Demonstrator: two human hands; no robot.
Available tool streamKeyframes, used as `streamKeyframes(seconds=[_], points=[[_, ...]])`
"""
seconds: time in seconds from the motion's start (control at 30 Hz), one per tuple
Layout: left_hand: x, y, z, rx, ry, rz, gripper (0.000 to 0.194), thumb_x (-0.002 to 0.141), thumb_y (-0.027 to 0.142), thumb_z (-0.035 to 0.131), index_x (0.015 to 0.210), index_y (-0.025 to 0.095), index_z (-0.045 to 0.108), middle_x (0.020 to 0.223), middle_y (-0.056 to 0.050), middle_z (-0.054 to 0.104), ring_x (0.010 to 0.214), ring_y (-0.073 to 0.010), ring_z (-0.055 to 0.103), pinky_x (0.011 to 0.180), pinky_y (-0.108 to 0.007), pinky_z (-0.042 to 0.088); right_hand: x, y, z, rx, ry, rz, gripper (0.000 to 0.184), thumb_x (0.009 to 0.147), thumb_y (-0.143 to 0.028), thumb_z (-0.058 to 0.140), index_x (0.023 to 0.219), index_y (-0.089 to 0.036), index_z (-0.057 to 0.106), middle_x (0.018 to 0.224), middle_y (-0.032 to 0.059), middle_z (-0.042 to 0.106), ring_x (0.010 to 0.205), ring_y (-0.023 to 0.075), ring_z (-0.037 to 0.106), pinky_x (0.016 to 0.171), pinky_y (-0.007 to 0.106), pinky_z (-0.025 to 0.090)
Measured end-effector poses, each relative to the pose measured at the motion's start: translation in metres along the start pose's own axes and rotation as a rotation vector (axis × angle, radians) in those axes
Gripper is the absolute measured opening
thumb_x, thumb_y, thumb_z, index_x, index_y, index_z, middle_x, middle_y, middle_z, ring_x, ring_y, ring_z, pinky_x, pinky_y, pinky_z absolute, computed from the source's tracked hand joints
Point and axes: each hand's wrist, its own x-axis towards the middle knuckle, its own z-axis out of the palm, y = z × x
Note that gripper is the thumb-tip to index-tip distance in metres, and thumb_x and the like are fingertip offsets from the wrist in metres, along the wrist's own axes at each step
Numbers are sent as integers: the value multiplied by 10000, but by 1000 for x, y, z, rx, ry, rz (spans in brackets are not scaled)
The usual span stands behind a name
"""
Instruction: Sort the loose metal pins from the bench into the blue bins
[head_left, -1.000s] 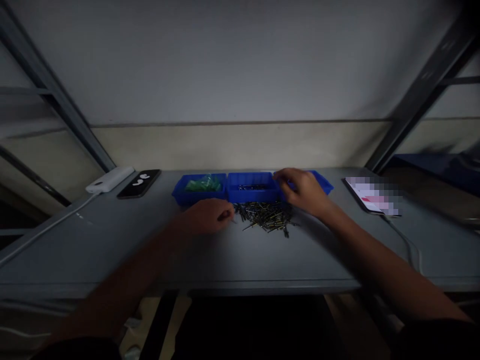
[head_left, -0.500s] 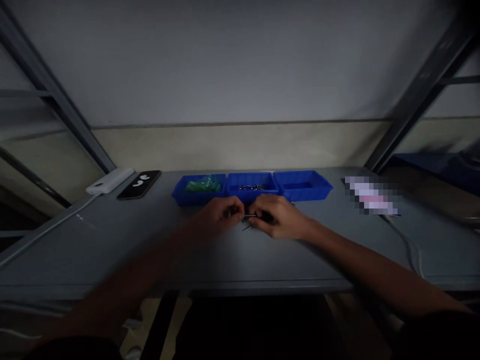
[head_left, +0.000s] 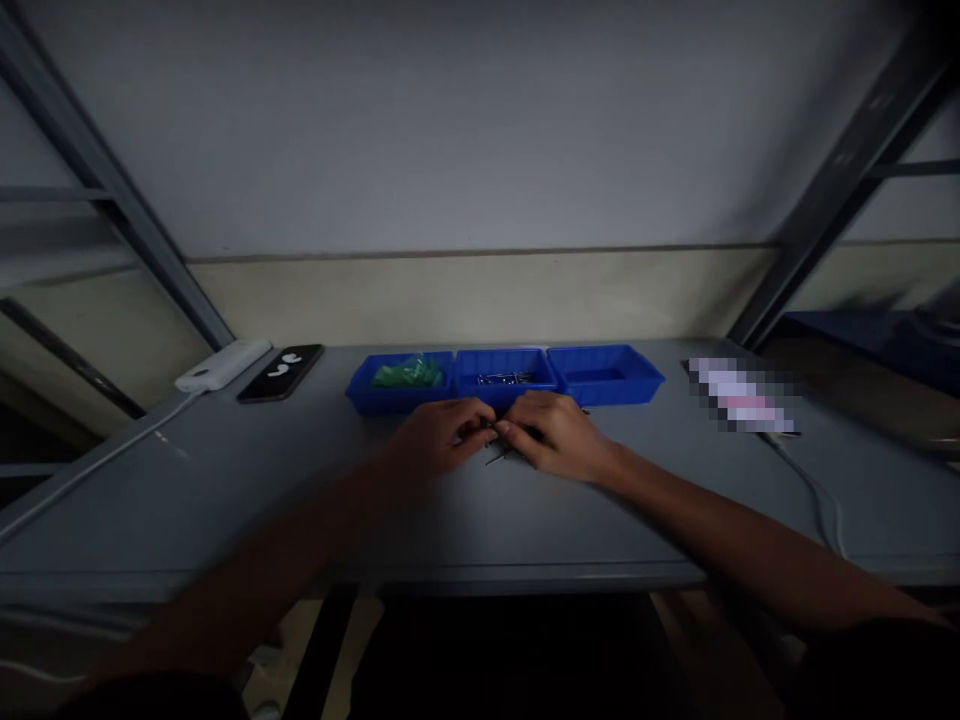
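My left hand [head_left: 442,437] and my right hand [head_left: 556,435] meet at the middle of the grey table [head_left: 465,510], fingertips touching, both curled over a pile of small dark screws [head_left: 498,455] that they mostly hide. Both hands pinch at something too small to name. Just behind them stand three blue trays in a row: the left tray [head_left: 360,392] holds green pieces, the middle tray [head_left: 465,388] holds a few metal parts, the right tray [head_left: 645,380] looks bare inside.
A white power bank [head_left: 222,364] with a cable and a black phone [head_left: 280,372] lie at the back left. Another phone [head_left: 742,395] with a cable lies at the right. Metal shelf posts rise on both sides; a wall stands behind.
My right hand came back from the right tray to the screw pile. My left hand shifted right, and the two hands closed together over the pile.
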Motion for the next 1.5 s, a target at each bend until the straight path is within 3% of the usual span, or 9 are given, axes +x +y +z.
streamKeyframes(seconds=[0.23,0.43,0.67,0.97,1.2,1.37,1.43,1.5], points=[[0,-2,0,7,22,0,244,918,306,390,884,171,590,828,-10,633,751,-116,581,705,-231,421,-2,-1,0,34,61,56,242,858,-326,499,995,-166,616,704,10,591,688,140,544,640,268,397],[0,-1,0,28,49,-12,239,917,303,394,843,169,577,784,3,624,717,-106,576,678,-222,412,-2,-1,3,-83,46,-5,246,896,-268,435,920,-164,657,777,33,658,746,150,576,712,276,387],[1,0,2,55,144,-8,165,855,314,507,927,181,573,647,39,578,584,-88,532,596,-201,413,-2,-2,2,-117,21,62,280,908,-289,403,840,-168,646,770,37,658,748,150,580,711,278,370],[1,-1,4,47,180,12,130,860,273,500,878,176,583,711,28,627,597,-75,549,608,-194,419,-2,-6,1,-251,-43,64,292,903,-307,386,1026,-172,614,783,30,645,703,153,557,660,284,318],[0,0,4,53,165,-9,146,859,292,494,875,183,589,706,30,627,596,-76,549,608,-193,415,-1,-8,-2,-284,-6,14,297,896,-321,408,804,-188,657,672,7,620,653,134,529,665,284,300],[0,-1,3,44,165,6,157,870,281,472,854,174,586,717,21,624,605,-80,547,611,-194,408,-1,-8,-4,-285,55,19,390,889,-341,425,573,-175,585,565,0,569,582,115,490,628,275,292],[0,-2,3,48,158,1,163,875,276,464,845,171,584,703,22,614,599,-80,541,604,-193,401,-1,-7,-5,-291,81,42,412,892,-346,423,548,-175,573,557,3,568,579,116,492,616,275,292],[0,-2,2,53,157,3,172,879,275,457,830,167,582,684,25,600,582,-77,528,593,-192,393,-1,-6,-6,-284,115,72,355,887,-360,438,642,-176,618,604,9,596,606,123,513,619,271,309]])
